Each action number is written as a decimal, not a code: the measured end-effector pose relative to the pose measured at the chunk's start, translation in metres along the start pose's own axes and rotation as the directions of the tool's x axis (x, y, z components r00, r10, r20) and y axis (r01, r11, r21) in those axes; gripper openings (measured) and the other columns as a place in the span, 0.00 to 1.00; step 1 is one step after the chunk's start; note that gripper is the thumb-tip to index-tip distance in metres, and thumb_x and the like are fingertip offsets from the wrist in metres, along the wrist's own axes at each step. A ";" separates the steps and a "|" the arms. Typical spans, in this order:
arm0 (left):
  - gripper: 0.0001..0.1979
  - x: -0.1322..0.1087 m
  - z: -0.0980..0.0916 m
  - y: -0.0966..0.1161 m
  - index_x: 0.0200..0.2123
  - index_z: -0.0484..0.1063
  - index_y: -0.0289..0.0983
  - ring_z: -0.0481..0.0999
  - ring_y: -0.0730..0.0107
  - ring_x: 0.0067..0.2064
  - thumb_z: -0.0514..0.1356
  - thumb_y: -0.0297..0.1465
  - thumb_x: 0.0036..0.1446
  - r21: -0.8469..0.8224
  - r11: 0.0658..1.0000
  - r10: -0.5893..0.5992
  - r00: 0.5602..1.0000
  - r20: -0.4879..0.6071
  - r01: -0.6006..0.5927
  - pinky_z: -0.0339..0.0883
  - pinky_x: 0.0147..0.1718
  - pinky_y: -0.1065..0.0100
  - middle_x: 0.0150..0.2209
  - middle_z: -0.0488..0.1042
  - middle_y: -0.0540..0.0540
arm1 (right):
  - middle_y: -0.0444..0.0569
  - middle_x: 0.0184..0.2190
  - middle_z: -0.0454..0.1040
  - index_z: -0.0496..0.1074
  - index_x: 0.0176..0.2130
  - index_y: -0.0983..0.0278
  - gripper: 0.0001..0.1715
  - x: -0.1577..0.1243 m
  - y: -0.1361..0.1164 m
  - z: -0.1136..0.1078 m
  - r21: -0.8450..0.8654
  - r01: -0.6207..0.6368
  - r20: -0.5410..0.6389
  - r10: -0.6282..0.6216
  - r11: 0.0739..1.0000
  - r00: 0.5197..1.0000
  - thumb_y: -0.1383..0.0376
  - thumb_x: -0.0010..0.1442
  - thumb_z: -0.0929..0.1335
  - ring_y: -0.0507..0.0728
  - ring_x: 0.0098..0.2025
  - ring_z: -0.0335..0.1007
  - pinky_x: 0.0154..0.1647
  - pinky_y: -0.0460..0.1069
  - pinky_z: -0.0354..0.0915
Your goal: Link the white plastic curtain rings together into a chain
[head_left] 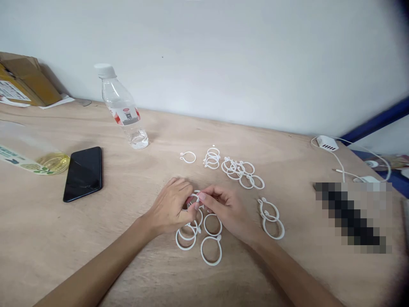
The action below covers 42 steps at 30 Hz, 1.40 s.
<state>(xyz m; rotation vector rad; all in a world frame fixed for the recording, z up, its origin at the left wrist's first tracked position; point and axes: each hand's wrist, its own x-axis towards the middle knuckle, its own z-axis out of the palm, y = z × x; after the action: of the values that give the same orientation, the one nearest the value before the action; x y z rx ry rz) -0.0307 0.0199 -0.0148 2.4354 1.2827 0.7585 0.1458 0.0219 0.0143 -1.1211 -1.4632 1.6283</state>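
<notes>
My left hand and my right hand meet over the table, fingers pinched on one white plastic curtain ring. Part of that ring is hidden behind the fingers. Just below the hands lie several more curtain rings, some overlapping, each with a small eyelet. Beyond the fingertips is a loose pile of rings, with a small stack to its left and a single ring farther left. Two overlapping rings rest to the right of my right forearm.
A clear water bottle stands at the back left. Near it lie a black phone and a clear bottle with yellow liquid. A cardboard box sits by the wall. At right are a white charger, cables and a pixelated dark object.
</notes>
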 end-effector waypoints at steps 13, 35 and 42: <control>0.15 -0.001 0.000 0.000 0.22 0.52 0.39 0.59 0.65 0.29 0.48 0.36 0.60 0.007 0.998 0.062 0.998 0.008 -0.062 0.55 0.31 0.62 0.24 0.61 0.49 | 0.42 0.21 0.69 0.72 0.26 0.64 0.15 0.000 0.002 -0.005 -0.307 0.134 0.026 -0.133 0.942 0.991 0.58 0.60 0.66 0.50 0.25 0.60 0.26 0.46 0.57; 0.18 -0.001 -0.004 0.005 0.52 0.69 0.38 0.70 0.56 0.51 0.58 0.34 0.59 -0.039 0.998 0.050 0.998 -0.036 -0.051 0.64 0.50 0.53 0.50 0.73 0.40 | 0.43 0.27 0.76 0.73 0.33 0.58 0.12 -0.009 -0.035 -0.102 -0.939 -0.145 -0.147 0.018 0.311 0.989 0.69 0.46 0.67 0.55 0.28 0.69 0.28 0.48 0.55; 0.18 -0.002 -0.003 0.001 0.53 0.67 0.37 0.71 0.56 0.52 0.52 0.38 0.63 -0.055 0.998 -0.006 0.998 -0.061 0.003 0.62 0.51 0.52 0.51 0.74 0.40 | 0.46 0.32 0.78 0.77 0.37 0.59 0.12 -0.002 -0.019 -0.040 -0.730 0.280 0.028 -0.381 0.624 0.924 0.69 0.55 0.65 0.54 0.31 0.70 0.33 0.50 0.65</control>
<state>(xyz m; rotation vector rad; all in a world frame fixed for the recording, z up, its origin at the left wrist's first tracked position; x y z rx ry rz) -0.0329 0.0177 -0.0126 2.3826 1.2718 0.8619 0.1820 0.0397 0.0332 -1.2172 -2.1585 0.6730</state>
